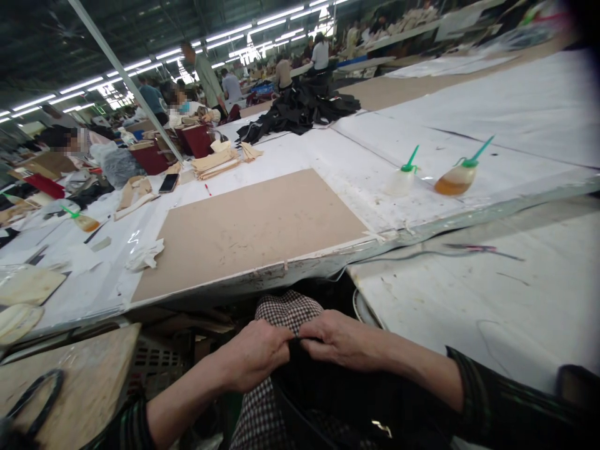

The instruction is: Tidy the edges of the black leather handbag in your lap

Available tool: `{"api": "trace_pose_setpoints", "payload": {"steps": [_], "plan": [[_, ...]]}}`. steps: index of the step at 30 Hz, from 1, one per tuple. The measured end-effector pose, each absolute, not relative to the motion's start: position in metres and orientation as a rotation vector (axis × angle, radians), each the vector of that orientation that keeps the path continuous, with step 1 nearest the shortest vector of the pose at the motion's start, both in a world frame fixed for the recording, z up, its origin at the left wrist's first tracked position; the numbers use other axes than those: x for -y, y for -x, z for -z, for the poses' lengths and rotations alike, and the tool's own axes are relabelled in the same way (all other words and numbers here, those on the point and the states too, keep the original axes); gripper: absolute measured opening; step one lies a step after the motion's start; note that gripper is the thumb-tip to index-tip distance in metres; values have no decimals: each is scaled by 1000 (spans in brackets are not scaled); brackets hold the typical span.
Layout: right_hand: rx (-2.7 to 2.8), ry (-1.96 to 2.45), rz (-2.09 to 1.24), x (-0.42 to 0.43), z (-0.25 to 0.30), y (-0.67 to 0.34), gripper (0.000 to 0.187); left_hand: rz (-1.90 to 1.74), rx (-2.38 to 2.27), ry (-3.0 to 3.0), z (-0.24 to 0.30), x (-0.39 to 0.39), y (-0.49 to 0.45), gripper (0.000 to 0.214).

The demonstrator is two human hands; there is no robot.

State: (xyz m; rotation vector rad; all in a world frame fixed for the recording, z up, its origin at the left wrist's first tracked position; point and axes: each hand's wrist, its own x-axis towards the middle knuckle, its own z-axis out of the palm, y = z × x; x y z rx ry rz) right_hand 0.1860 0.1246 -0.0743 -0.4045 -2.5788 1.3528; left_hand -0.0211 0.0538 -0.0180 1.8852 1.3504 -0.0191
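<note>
cut off, bottom edge: dull black cloth | fingertips hidden: bare left hand, bare right hand | unreadably small: thin pink-and-dark object

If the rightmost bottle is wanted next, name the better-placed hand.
Right, probably: the right hand is nearer the rightmost bottle than the left hand. Both hands seem to pinch dark fabric, so it must let go first.

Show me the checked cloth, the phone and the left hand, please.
Checked cloth (288, 307), head view: upper part.
Phone (169, 183), head view: screen.
Left hand (260, 354), head view: back of the hand.
</note>
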Motion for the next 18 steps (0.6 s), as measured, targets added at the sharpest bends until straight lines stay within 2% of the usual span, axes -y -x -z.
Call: {"api": "trace_pose_setpoints", "payload": {"steps": [7, 11, 14, 18], "plan": [[2577, 400, -1400, -116, 61, -199, 12, -131, -1288, -1533, 5, -42, 27, 19], [2659, 511, -1475, -105, 55, -210, 23, -69, -1360, -1403, 6, -36, 26, 25], [2869, 758, -1203, -96, 54, -211, 36, 33, -1454, -1673, 4, -35, 19, 32], [3001, 914, -876, -84, 51, -207, 32, 240, -1621, -2155, 1, -32, 11, 39]]}}
